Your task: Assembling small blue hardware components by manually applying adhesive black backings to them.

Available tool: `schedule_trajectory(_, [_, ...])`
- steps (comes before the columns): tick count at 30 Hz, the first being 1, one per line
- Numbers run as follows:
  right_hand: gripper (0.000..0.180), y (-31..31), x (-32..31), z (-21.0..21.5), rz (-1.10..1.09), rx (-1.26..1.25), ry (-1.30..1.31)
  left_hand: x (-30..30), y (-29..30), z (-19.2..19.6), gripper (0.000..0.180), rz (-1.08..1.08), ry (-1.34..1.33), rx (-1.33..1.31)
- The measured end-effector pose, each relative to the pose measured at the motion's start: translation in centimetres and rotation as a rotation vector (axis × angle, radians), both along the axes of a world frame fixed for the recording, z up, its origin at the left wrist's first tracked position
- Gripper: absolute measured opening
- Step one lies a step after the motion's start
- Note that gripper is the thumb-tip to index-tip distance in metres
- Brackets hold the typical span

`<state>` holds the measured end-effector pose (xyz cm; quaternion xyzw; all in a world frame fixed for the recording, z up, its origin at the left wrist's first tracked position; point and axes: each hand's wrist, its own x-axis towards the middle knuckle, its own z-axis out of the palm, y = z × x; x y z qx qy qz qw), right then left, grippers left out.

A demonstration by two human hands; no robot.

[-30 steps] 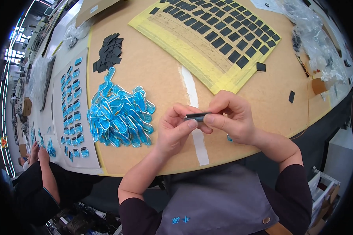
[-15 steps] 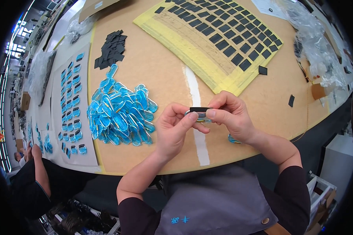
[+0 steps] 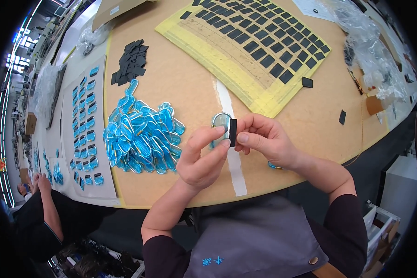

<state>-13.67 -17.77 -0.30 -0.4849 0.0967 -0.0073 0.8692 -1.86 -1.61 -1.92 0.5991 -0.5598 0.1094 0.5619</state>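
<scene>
My left hand point(image 3: 201, 160) pinches a small see-through blue oval piece point(image 3: 221, 118) with a pale rim. A black strip point(image 3: 233, 133) lies along the piece's right side, standing nearly upright. My right hand point(image 3: 269, 141) is closed, its thumb and fingertips pressed together at the strip's right edge. What lies between those fingertips is partly hidden. To the left of my hands is a heap of blue oval pieces point(image 3: 141, 134). One more blue piece point(image 3: 274, 165) shows partly below my right wrist.
Rows of black patches point(image 3: 268, 61) lie on a yellow-edged board point(image 3: 259, 102). Loose black patches point(image 3: 129, 62) are piled at the far left. A grey sheet point(image 3: 104, 183) carries rows of blue pieces with black bands. Crumpled clear plastic point(image 3: 377, 55) sits at right. Another person's hands point(image 3: 41, 183) work at far left.
The blue piece has turned in my hands, so the black strip has gone from lying crosswise to upright. My right hand has shifted slightly down and its grip has changed.
</scene>
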Motion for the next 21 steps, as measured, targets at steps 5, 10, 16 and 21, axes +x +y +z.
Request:
schedule_trajectory(5, [0.019, -0.14, -0.26, 0.09, -0.023, -0.013, -0.039, 0.03, -0.10, 0.00, 0.032, 0.007, -0.057, 0.019])
schedule_trajectory(10, [0.015, -0.41, -0.32, 0.71, -0.003, -0.059, 0.004, 0.10, -0.05, -0.37, 0.032, -0.024, 0.015, 0.025])
schedule_trajectory(16, [0.013, -0.31, -0.33, -0.07, 0.011, -0.097, 0.002, -0.36, -0.11, -0.11, 0.032, -0.038, 0.052, 0.082])
schedule_trajectory(21, [0.016, 0.05, -0.24, 0.42, 0.082, -0.133, 0.057, -0.43, -0.14, -0.02, 0.031, -0.028, 0.050, 0.092])
